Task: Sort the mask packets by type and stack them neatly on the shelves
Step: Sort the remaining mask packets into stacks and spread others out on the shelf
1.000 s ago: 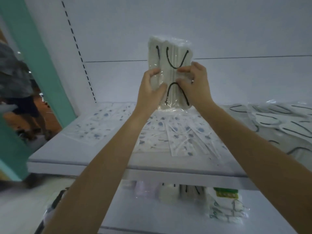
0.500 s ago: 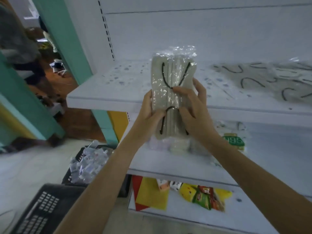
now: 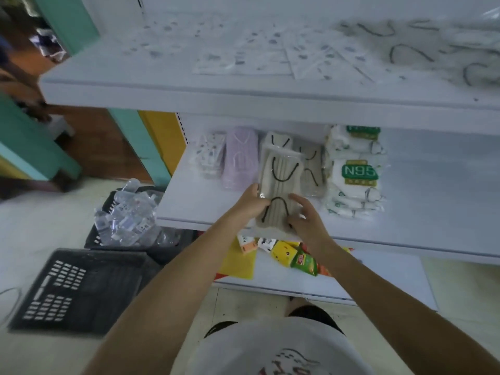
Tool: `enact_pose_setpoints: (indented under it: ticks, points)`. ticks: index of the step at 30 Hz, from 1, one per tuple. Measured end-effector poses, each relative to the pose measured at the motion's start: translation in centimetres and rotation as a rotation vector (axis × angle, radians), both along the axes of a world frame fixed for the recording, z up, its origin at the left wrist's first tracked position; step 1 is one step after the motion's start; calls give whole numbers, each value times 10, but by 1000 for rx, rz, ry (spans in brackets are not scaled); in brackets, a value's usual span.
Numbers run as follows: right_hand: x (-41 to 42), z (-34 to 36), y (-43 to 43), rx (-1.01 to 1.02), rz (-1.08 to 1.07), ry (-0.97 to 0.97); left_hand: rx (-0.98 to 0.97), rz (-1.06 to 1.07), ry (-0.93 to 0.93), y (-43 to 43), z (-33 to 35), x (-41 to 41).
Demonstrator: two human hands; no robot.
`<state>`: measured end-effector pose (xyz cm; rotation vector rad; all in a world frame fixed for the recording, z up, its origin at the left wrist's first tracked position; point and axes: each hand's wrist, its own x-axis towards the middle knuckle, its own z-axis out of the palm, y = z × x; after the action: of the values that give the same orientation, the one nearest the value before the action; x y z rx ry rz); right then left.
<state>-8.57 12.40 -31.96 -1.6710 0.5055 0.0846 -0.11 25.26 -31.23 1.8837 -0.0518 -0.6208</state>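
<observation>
I hold a beige packet [image 3: 281,190] with black loops in both hands. My left hand [image 3: 250,204] grips its left edge, thumb on top and fingers curled under. My right hand [image 3: 305,220] holds its right side near the bottom, fingers spread and bent loosely round the edge. The packet is just left of the N95 stack [image 3: 354,171], over the front of the middle shelf [image 3: 433,212]. Its near end sticks out past the shelf edge, and I cannot tell if it touches the shelf. The N95 stack sits on that shelf, white with green labels. Right beside the stack, on its left, lie two more beige packs [image 3: 311,169], partly hidden behind the one I hold. Further left of the stack is a purple pack [image 3: 239,161], and past that a dotted pack [image 3: 208,155]. Above the stack is the top shelf [image 3: 162,90]. Dotted masks [image 3: 243,55] lie spread flat on it, up and to the left of the stack, and blurry masks with black loops [image 3: 405,50] lie up and to its right. Below the stack, on the bottom shelf [image 3: 392,282], are some bright snack bags [image 3: 303,259]. Far left of the stack and lower, on the floor, a black crate [image 3: 93,239] holds clear packets [image 3: 127,220]. Another black crate [image 3: 67,288] lies nearer to me.
</observation>
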Motion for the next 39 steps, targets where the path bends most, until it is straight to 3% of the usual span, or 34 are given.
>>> enact_pose_setpoints:
  ticks: [4, 7, 11, 15, 24, 29, 33, 39]
  points:
    - [38, -11, -42, -120, -116, 59, 56, -58, 27, -53, -17, 31]
    - [82, -23, -75, -237, -117, 66, 111, -91, -102, -84, -34, 58]
    - [133, -52, -103, -307, -83, 85, 502, -223, -496, -96, -68, 93]
    - [161, -74, -113, -514, 4, 196, 743, -407, -508, -92, -104, 118]
    - [160, -83, -100, -1075, 340, 120, 725, -328, -608, -93, -115, 117]
    - [155, -94, -103, -1078, 526, 210, 707, -329, -596, -91, -113, 115]
    - [146, -79, -99, -1112, 474, 83, 638, -293, -680, -86, -101, 101]
    - [97, -15, -90, -1097, 641, -33, 593, -390, -735, -52, -62, 54]
